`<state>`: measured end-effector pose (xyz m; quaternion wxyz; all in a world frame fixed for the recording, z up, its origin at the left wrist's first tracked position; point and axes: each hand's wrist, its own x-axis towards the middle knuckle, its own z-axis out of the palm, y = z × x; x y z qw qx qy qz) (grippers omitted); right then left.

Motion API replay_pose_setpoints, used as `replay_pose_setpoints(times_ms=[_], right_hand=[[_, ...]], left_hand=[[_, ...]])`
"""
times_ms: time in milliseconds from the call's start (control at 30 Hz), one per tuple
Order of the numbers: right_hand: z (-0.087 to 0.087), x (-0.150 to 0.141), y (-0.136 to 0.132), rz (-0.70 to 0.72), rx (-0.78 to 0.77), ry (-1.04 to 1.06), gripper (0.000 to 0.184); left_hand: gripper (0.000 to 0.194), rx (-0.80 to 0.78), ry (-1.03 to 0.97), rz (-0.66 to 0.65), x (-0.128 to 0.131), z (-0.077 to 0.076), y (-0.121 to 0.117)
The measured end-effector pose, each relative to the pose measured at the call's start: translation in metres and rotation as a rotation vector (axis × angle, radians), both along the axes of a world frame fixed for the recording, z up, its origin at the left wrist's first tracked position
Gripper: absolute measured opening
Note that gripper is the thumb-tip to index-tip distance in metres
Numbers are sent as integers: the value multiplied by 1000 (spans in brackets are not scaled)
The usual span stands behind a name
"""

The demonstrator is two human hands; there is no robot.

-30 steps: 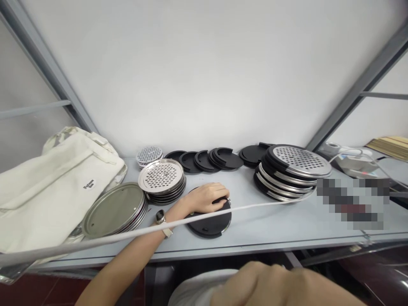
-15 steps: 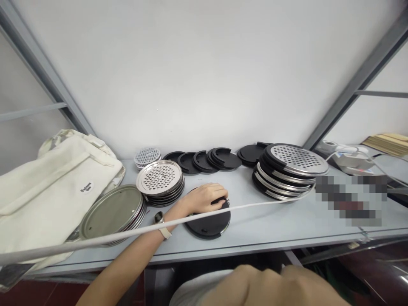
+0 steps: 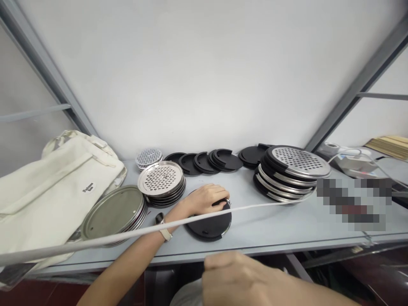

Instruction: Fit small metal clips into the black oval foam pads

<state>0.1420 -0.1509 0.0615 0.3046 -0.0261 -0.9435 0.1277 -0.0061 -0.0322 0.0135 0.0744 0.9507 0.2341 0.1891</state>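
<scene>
My left hand [image 3: 208, 199], with a watch on its wrist, rests on a black round disc [image 3: 212, 225] near the table's front edge. Its fingers curl over the disc's upper right rim, where a bit of shiny metal edge shows. The disc lies flat, and part of it is hidden under the hand. Close to the camera at the bottom, my right hand [image 3: 242, 278] is closed in a fist, back of the hand towards me; whatever it may hold is hidden. Left of the disc stands a stack of perforated metal discs [image 3: 161, 178].
Olive-green round plates [image 3: 113, 212] are stacked at left beside a cream bag [image 3: 66, 187]. Black discs [image 3: 228, 160] lie along the wall. A taller stack of black and silver discs [image 3: 287, 174] stands right. A white cord [image 3: 140, 231] crosses the view.
My right fist has risen and shifted left, nearer the table's front edge. My left hand stays on the black disc. The view has shifted slightly.
</scene>
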Motion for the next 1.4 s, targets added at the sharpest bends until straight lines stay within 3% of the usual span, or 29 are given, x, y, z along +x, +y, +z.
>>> replay_pose_setpoints(times_ms=[100, 233, 300, 433, 567, 733, 1033, 1400], right_hand=[[-27, 8, 29, -243, 48, 87, 13], [-61, 45, 86, -804, -223, 209, 7], [-72, 57, 107, -925, -352, 266, 6], [-84, 57, 116, -822, -471, 159, 5], [-88, 49, 108, -717, -434, 77, 10], [-92, 49, 107, -757, -337, 9, 16], [-91, 48, 105, -706, -457, 9, 17], [-91, 51, 106, -700, -459, -34, 20]], left_hand=[[12, -24, -13, -13, 0, 1, 0], [14, -49, -42, 27, 1, -2, 0], [17, -72, -66, 58, 1, -4, 0], [22, -96, -80, 74, 1, -6, 1], [21, -86, -76, 79, 2, -7, 1], [16, -90, -76, 88, 4, -5, -1], [11, -23, -36, 90, 4, -2, -1], [10, 2, -21, 99, 4, -1, -2]])
